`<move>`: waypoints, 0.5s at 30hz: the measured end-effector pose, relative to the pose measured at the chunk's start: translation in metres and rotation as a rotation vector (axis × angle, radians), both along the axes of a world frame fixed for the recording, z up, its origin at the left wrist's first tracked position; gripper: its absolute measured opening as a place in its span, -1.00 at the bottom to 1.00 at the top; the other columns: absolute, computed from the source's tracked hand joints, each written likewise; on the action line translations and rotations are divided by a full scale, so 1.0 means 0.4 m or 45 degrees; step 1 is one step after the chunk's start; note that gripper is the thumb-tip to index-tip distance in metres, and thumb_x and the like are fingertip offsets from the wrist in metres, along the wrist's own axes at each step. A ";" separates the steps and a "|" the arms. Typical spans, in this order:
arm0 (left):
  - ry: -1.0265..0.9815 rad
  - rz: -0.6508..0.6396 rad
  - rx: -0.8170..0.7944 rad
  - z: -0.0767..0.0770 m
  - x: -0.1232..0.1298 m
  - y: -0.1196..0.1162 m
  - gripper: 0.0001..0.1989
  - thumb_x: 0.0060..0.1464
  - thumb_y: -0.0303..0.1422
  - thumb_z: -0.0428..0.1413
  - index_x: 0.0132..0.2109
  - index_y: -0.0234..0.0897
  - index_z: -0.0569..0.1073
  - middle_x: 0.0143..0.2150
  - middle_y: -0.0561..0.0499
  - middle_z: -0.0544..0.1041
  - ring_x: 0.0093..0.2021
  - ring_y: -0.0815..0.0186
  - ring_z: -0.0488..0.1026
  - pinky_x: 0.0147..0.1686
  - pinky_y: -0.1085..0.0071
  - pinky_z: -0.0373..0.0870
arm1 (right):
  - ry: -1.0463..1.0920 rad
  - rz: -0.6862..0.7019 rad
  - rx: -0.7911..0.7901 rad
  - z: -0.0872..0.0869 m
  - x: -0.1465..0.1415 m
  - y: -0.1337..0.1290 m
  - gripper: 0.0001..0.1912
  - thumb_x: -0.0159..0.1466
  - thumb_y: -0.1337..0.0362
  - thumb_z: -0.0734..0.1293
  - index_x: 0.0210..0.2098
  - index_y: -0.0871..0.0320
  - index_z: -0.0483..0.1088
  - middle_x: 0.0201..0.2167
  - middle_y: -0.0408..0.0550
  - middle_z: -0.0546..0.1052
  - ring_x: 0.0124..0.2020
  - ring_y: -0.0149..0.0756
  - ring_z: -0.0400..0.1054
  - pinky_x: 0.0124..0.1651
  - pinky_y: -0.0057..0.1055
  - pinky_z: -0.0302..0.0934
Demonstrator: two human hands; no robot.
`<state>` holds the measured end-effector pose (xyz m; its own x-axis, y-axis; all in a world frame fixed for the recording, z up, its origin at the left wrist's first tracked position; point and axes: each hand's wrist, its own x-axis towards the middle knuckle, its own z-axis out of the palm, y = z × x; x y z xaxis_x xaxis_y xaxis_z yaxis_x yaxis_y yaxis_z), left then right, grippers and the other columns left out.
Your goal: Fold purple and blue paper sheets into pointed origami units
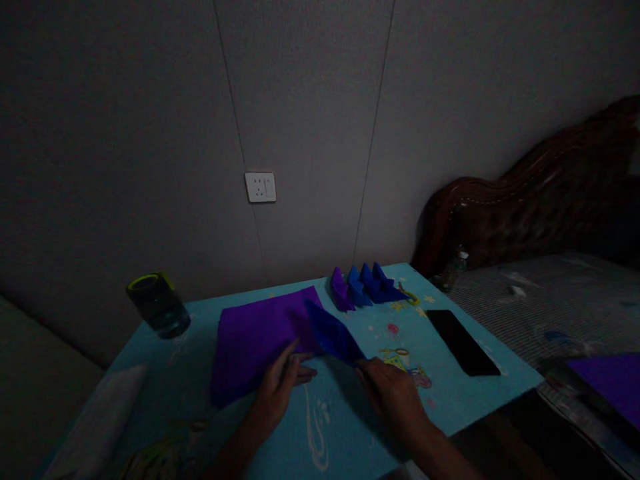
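Observation:
My right hand (393,397) pinches one end of a dark blue folded paper boat (333,333), which tilts up and to the left above the table. My left hand (280,383) is beside it with its fingers apart and nothing held, close to the lower right edge of a stack of purple paper (260,333). Toward the wall stands a row of several folded paper boats, a purple boat (340,290) at the left and blue boats (377,285) beside it.
On the blue patterned tabletop (320,427) a black phone (461,341) lies at the right and a cup with a yellow-green rim (159,305) stands at the back left. Scissors (411,295) lie by the boats. A bed with a dark headboard (525,193) is at the right.

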<state>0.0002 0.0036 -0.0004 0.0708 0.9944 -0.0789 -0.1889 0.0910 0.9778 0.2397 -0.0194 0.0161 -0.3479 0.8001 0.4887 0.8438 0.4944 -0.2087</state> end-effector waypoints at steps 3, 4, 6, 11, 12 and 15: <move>0.067 -0.076 0.058 0.012 0.000 -0.001 -0.28 0.06 0.14 0.06 0.10 -0.42 0.39 -0.18 -0.22 0.60 -0.27 0.10 0.60 -0.18 0.14 0.53 | 0.216 -0.321 0.008 -0.042 0.139 -0.031 -0.59 0.42 0.12 0.06 -0.16 0.16 0.48 -0.30 0.07 0.63 -0.37 -0.20 0.55 -0.33 -0.36 0.38; 0.096 -0.097 0.073 0.013 0.000 -0.002 -0.31 0.07 0.14 0.04 0.05 -0.42 0.43 -0.22 -0.20 0.61 -0.29 0.11 0.60 -0.19 0.15 0.53 | 0.279 -0.433 -0.018 -0.055 0.183 -0.042 -0.57 0.41 0.07 0.07 -0.17 0.16 0.48 -0.31 0.08 0.63 -0.37 -0.18 0.55 -0.35 -0.35 0.39; 0.152 -0.131 0.094 0.012 -0.001 -0.003 -0.37 0.09 0.12 0.03 -0.05 -0.40 0.49 -0.28 -0.16 0.61 -0.31 0.13 0.60 -0.21 0.18 0.53 | 0.376 -0.619 -0.069 -0.076 0.262 -0.059 -0.54 0.37 -0.01 0.09 -0.17 0.17 0.48 -0.26 0.12 0.63 -0.31 -0.12 0.56 -0.28 -0.30 0.41; 0.242 -0.167 0.102 0.009 0.004 -0.005 -0.47 0.10 0.08 0.07 -0.15 -0.35 0.53 -0.36 -0.08 0.61 -0.35 0.16 0.59 -0.26 0.25 0.52 | 0.487 -0.851 -0.213 -0.094 0.369 -0.073 -0.47 0.29 -0.09 0.12 -0.15 0.18 0.49 -0.30 0.14 0.64 -0.37 -0.04 0.55 -0.30 -0.25 0.40; 0.252 -0.165 0.102 0.011 0.005 -0.005 -0.47 0.09 0.08 0.07 -0.17 -0.34 0.53 -0.37 -0.08 0.61 -0.36 0.17 0.59 -0.26 0.26 0.52 | 0.498 -0.854 -0.230 -0.093 0.376 -0.071 -0.48 0.28 -0.09 0.13 -0.15 0.17 0.49 -0.31 0.13 0.64 -0.37 -0.04 0.55 -0.30 -0.26 0.39; 0.272 -0.157 0.100 0.020 0.006 -0.005 -0.46 0.05 0.10 0.09 -0.20 -0.33 0.55 -0.39 -0.07 0.61 -0.38 0.17 0.58 -0.29 0.27 0.52 | 0.508 -0.843 -0.271 -0.087 0.382 -0.062 -0.49 0.27 -0.09 0.13 -0.16 0.16 0.49 -0.35 0.09 0.64 -0.39 -0.05 0.55 -0.32 -0.27 0.38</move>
